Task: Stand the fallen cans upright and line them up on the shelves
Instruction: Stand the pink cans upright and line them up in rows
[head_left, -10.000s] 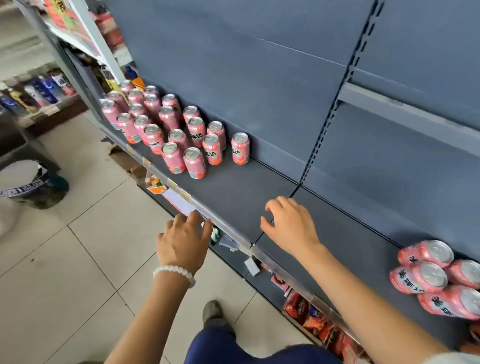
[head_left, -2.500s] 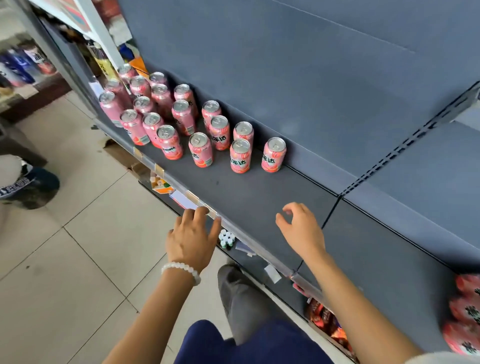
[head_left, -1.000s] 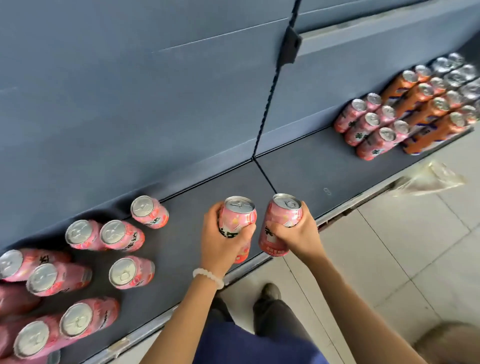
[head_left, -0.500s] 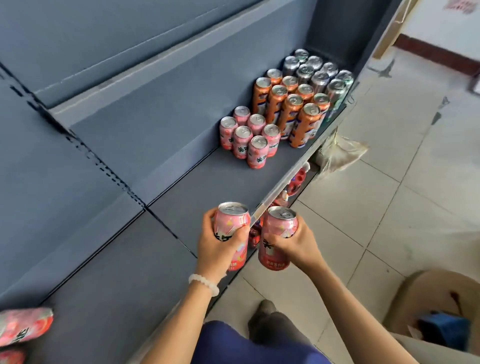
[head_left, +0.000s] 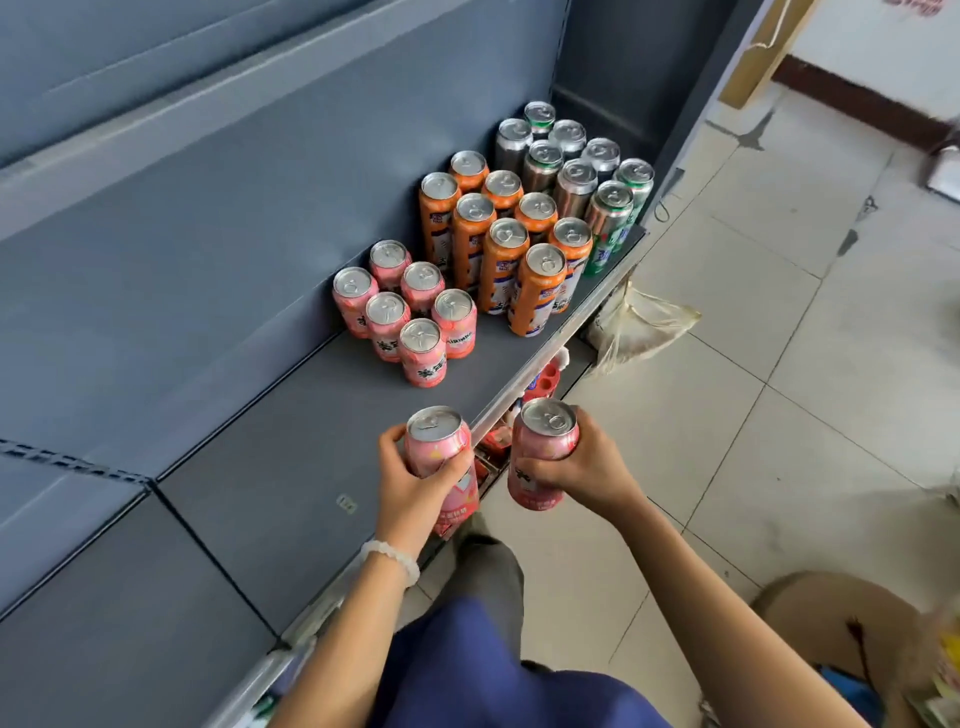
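Compared with half a second ago, I am seeing both cans carried a little closer to the standing group, while the view is tilting down toward the shelf (head_left: 311, 467). My left hand (head_left: 415, 488) is gripping one pink can (head_left: 441, 457) upright over the shelf's front edge, fingers curled round its body. My right hand (head_left: 576, 467) is gripping a second pink can (head_left: 543, 452) upright, just beyond the edge, above the tiled floor (head_left: 779, 389). Neither can is touching the shelf.

Ahead, six pink cans (head_left: 410, 312) are standing in a cluster against the back panel, with tall orange cans (head_left: 504, 239) just beside them and silver and green cans (head_left: 582, 161) at the far end. A crumpled plastic bag (head_left: 644, 322) is lying on the floor near the shelf's end. A white bead bracelet (head_left: 392, 558) is sitting on my left wrist.
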